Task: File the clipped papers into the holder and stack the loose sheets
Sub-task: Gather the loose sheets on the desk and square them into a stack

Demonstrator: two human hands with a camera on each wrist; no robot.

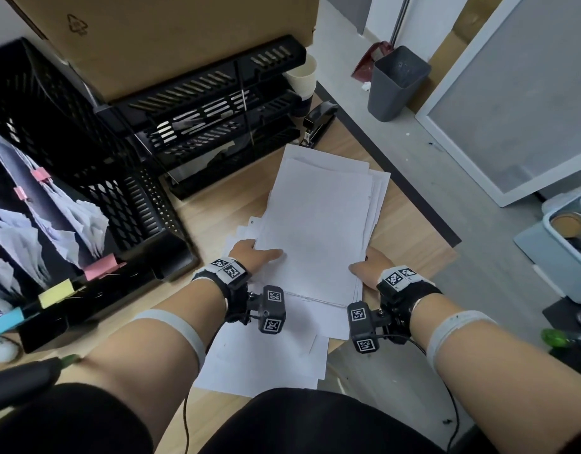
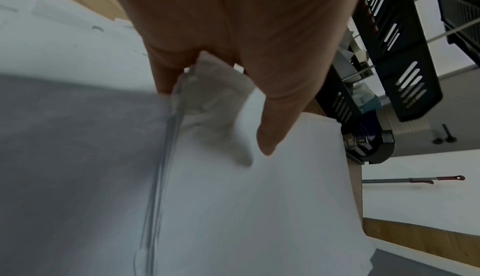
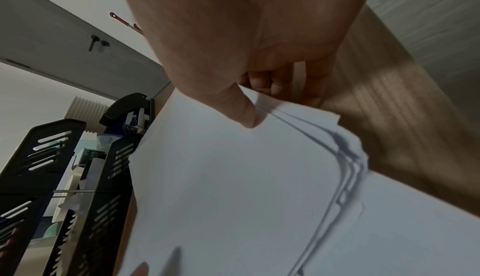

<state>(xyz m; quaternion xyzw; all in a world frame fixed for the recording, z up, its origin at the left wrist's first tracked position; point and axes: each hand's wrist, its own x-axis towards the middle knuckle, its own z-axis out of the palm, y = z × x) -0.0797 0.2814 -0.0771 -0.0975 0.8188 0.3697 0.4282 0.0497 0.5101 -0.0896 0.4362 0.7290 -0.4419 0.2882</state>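
Note:
A sheaf of loose white sheets (image 1: 318, 217) is lifted above the wooden desk, gripped at its near corners by both hands. My left hand (image 1: 256, 255) pinches the left corner with the thumb on top (image 2: 270, 136) and fingers underneath. My right hand (image 1: 368, 263) pinches the right corner the same way (image 3: 244, 113). More loose sheets (image 1: 266, 358) lie flat on the desk below. The black file holder (image 1: 69, 178) at the left holds clipped paper bundles with pink (image 1: 100, 267), yellow (image 1: 56, 293) and blue (image 1: 5, 321) binder clips.
A black stacked letter tray (image 1: 217, 119) stands behind the sheets, with a stapler (image 1: 318, 124) and a paper cup (image 1: 302, 77) beside it. A cardboard box (image 1: 171, 34) sits at the back. The desk's right edge (image 1: 413, 198) drops to the floor, where a grey bin (image 1: 397, 83) stands.

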